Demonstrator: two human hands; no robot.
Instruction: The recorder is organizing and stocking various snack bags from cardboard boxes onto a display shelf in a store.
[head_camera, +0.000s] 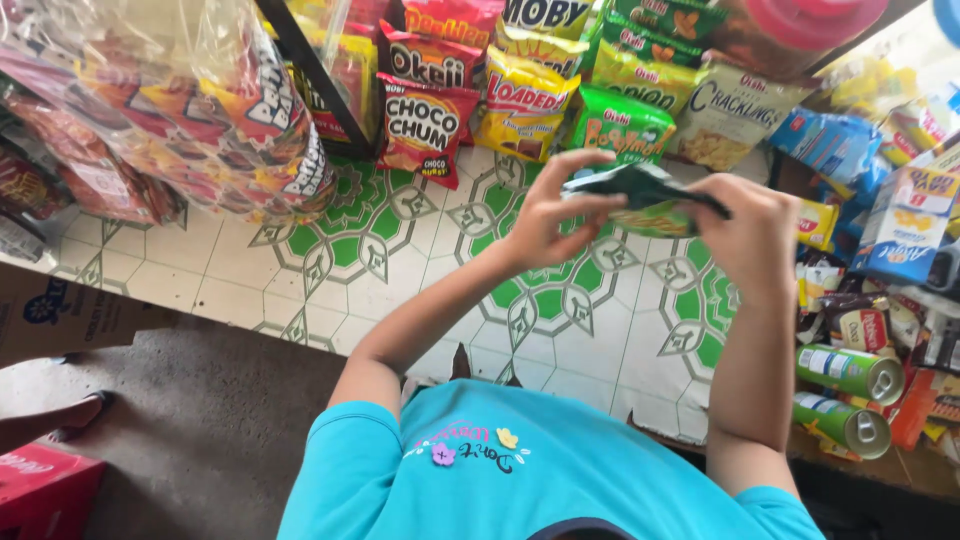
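Note:
My left hand (545, 215) and my right hand (750, 235) both grip a dark green snack packet (645, 195), one at each end. The packet is held flat, a little above the counter (300, 270) with its green and white tile pattern. My left fingers pinch the packet's left edge and my right hand curls over its right edge. My teal shirt (530, 470) fills the bottom of the view.
Red, yellow and green snack packets (520, 100) hang in rows along the back. A big clear bag of snacks (190, 110) stands at the upper left. Green cans (850, 375) and blue boxes (900, 220) crowd the right. A cardboard box (60, 315) and someone's foot (80, 412) are at the left.

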